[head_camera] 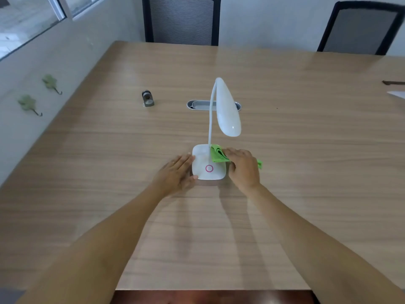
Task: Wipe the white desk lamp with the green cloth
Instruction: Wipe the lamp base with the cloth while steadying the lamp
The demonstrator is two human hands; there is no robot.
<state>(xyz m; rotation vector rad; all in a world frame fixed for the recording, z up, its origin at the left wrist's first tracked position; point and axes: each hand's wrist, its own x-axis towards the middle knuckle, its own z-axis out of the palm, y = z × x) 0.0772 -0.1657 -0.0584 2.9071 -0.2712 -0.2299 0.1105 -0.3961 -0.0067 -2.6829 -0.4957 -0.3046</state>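
The white desk lamp (226, 110) stands upright in the middle of the wooden table (306, 150). Its square base (205, 172) carries a pink ring, and a thin neck bends its oval head over toward me. My left hand (177, 173) lies flat against the base's left side, fingers and thumb touching it. My right hand (242, 166) presses the folded green cloth (217, 155) onto the base's right rear corner, close to the foot of the neck. One cloth corner pokes out to the right of that hand.
A small grey metal holder (148, 98) sits on the table to the left. An oval cable grommet (198, 105) lies behind the lamp. Two black mesh chairs (182, 20) stand at the far edge. Papers (396, 94) lie at the right edge. The wall runs along the left.
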